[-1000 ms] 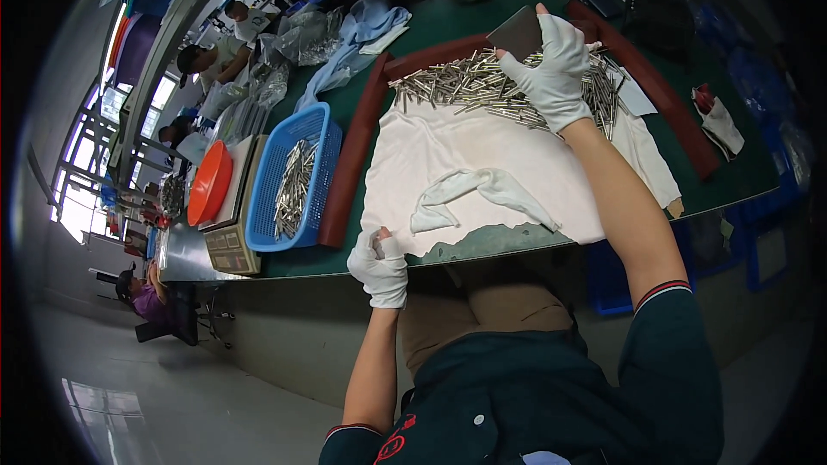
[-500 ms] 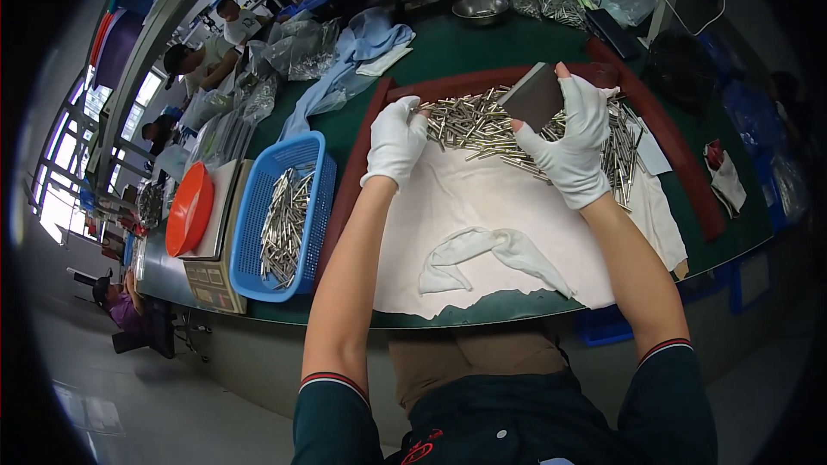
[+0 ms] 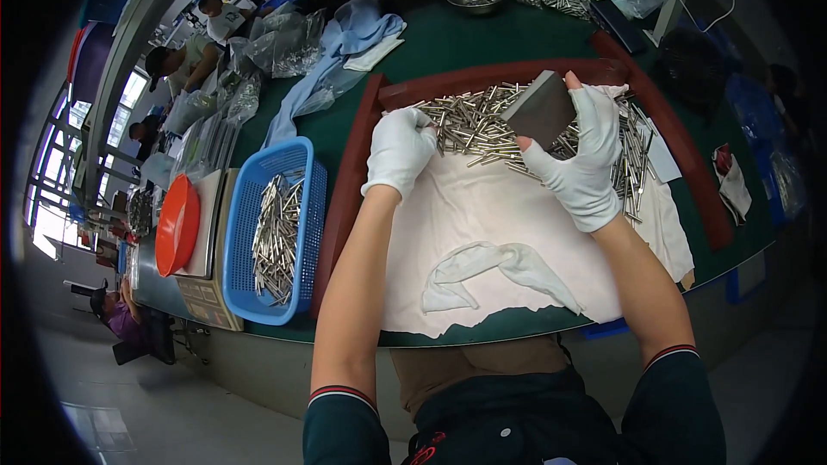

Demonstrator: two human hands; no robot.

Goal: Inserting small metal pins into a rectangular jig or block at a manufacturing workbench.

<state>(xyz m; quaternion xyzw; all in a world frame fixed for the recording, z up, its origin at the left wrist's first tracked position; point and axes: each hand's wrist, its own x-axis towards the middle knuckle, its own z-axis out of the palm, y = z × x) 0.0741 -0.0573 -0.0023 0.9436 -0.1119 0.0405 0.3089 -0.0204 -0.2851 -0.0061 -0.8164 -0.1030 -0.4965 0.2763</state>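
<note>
Block (image 3: 543, 112) of dark grey is tilting in the right hand (image 3: 581, 159) in the head view, its flat face turning partly toward the person. That gloved hand is gripping it between thumb and fingers, with two bare fingertips showing along its right side. Metal pins (image 3: 482, 125) are lying heaped behind and beneath the block; whether it is touching them I cannot tell.

Left hand (image 3: 402, 153), also gloved, is curling its fingers at the near-left end of the heap; whether it is pinching a pin I cannot tell. Just left of it, a red-brown rail (image 3: 357, 133) is bordering the work area, and another rail (image 3: 465, 80) is running beyond both hands. A third rail (image 3: 668, 142) is slanting to the right of the right hand, leaving a narrow strip of pins and cloth between.

Between the hands and toward the person, pale cloth (image 3: 500, 211) is spreading widely, giving room to move. A white rag (image 3: 534, 265) is lying bent there, near the cloth's ragged front border, where the green table (image 3: 517, 321) is showing its edge. Left of the left forearm, a blue basket (image 3: 312, 228) is holding more pins.
</note>
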